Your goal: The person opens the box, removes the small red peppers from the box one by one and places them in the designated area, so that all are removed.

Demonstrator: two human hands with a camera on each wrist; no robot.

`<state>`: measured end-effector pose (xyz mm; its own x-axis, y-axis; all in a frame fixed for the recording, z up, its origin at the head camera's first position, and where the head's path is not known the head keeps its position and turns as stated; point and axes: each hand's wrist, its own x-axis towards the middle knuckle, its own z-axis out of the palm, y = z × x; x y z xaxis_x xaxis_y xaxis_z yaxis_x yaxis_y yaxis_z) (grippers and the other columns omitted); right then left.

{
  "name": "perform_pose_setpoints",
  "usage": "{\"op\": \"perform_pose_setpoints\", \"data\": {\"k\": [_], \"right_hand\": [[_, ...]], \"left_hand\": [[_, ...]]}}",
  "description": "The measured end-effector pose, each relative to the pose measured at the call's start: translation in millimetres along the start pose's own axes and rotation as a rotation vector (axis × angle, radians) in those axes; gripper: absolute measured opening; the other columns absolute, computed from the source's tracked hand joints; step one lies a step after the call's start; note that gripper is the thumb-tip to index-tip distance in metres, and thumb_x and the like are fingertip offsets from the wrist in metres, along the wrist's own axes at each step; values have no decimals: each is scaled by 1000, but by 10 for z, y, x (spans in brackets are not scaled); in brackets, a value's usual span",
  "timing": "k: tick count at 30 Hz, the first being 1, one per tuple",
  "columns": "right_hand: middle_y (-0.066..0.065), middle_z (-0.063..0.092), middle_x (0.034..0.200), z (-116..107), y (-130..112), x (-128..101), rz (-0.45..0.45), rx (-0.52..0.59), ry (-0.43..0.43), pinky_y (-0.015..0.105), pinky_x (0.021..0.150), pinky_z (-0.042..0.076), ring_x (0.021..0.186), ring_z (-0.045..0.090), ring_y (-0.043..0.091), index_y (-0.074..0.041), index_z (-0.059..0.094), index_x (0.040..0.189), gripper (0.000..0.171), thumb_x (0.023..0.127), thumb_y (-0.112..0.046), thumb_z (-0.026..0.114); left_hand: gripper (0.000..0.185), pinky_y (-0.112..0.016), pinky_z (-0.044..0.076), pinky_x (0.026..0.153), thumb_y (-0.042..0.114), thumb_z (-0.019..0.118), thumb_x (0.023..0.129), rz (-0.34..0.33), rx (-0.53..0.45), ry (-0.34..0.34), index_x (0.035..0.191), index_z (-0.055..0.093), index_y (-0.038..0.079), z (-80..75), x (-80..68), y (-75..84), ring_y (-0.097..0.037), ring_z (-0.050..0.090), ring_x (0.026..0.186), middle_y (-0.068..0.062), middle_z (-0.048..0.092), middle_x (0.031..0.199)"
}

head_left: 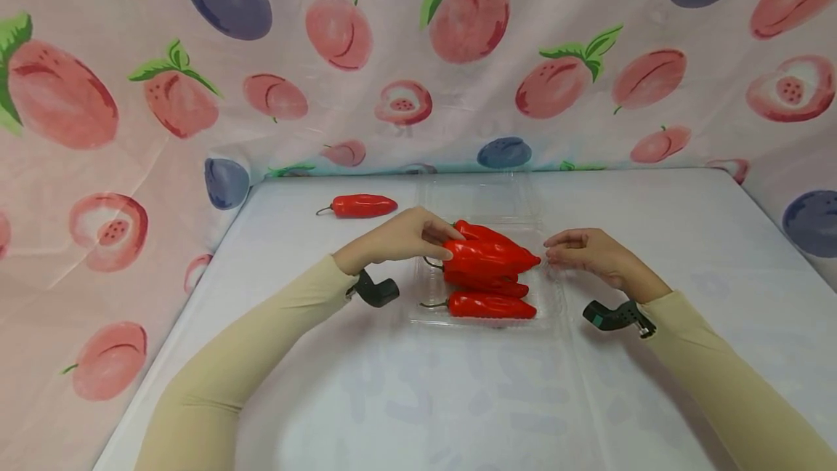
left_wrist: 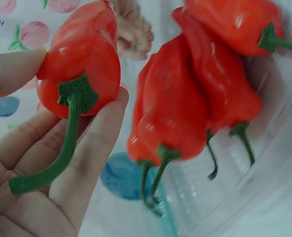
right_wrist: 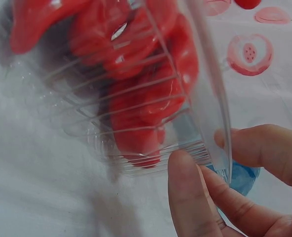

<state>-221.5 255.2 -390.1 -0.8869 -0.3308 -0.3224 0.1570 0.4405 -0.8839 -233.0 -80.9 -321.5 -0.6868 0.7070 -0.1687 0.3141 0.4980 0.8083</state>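
Head view: the left hand (head_left: pixel 402 238) holds a red pepper (head_left: pixel 487 255) over the clear tray (head_left: pixel 552 304) of peppers on the worktop (head_left: pixel 418 398). Left wrist view: fingers (left_wrist: pixel 94 148) pinch that pepper. Right wrist view: the right hand's (right_wrist: pixel 234 187) grip pinches the tray's edge.

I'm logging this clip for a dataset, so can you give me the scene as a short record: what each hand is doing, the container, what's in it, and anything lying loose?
left hand: grips a red pepper at its stem end, over the tray
right hand: fingertips pinch the tray's right edge
tray: clear plastic, on the white table
tray contents: several more red peppers
loose item: one red pepper on the table, far left of the tray
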Motion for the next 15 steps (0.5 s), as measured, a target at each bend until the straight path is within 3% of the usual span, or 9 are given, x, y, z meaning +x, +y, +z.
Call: {"op": "perform_pose_setpoints", "data": {"k": [15], "right_hand": [[-3, 68, 100, 9, -3, -1, 7, 16, -9, 26, 87, 53, 87, 65, 2, 11, 42, 131, 54, 92, -23, 59]], "left_hand": [[33, -36, 54, 89, 14, 65, 86, 7, -37, 108, 119, 65, 8, -405, -349, 41, -17, 67, 101, -7, 70, 110]]}}
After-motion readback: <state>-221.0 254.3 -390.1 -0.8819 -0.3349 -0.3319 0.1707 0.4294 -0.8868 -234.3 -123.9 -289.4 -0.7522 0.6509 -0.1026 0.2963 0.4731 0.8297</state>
